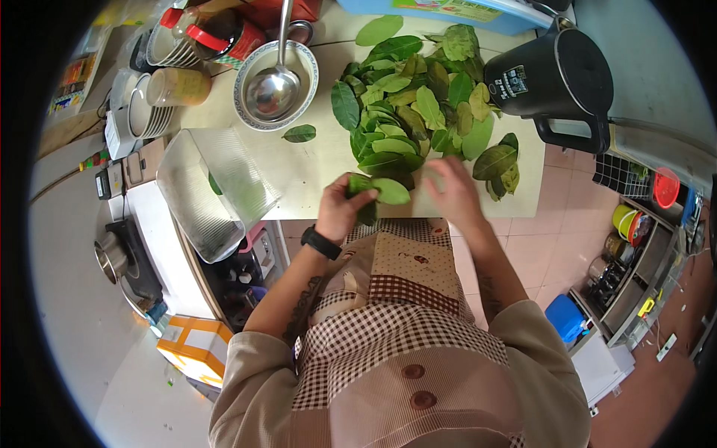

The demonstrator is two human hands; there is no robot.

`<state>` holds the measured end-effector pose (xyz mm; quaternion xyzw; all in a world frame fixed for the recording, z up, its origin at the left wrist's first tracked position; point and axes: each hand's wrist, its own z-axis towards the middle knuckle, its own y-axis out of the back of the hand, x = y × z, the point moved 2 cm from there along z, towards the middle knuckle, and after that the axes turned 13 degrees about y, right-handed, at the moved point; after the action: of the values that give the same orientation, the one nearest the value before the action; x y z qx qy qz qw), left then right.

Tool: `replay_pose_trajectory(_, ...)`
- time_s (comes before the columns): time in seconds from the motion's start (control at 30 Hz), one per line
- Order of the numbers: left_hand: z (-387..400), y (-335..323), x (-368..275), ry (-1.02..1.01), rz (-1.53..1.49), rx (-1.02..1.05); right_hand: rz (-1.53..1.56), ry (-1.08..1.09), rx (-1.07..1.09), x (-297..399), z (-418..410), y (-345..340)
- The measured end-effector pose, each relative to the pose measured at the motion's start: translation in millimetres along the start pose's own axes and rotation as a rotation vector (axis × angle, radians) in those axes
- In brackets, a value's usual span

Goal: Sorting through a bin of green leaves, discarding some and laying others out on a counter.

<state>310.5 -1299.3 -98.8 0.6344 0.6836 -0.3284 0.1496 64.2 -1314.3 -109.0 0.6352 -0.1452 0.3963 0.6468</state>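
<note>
My left hand [338, 208] grips several green leaves [391, 191] between thumb and fingers, close to the front edge of the pale table [302, 185]. The top leaf is light green and points right; darker ones show beneath it. Blurred, my right hand [456, 190] is just right of them, fingers apart, with nothing visible in it. Beyond both hands spreads a large pile of leaves [428, 109], partly stacked in overlapping rows and mixed green and brownish. To the right of my right hand lies a small separate cluster of darker leaves [495, 163].
A clear ribbed plastic bin [190, 168] overhangs the table's left front edge. Behind it are a single leaf [299, 133] and a bowl [246, 95] holding a metal ladle [273, 92]. A black kettle [546, 73] stands at right. Jars [178, 87] and bottles [215, 42] crowd the back left.
</note>
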Motion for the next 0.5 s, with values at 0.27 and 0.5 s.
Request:
replay_pose_trajectory(0.27,2,54,18,0.017,-0.173,-0.122,-0.337,0.224,0.254,25,37,-71)
replay_pose_trajectory(0.5,6,64,19,-0.165,0.073,-0.294,0.495,-0.412,0.16,3,29,-36)
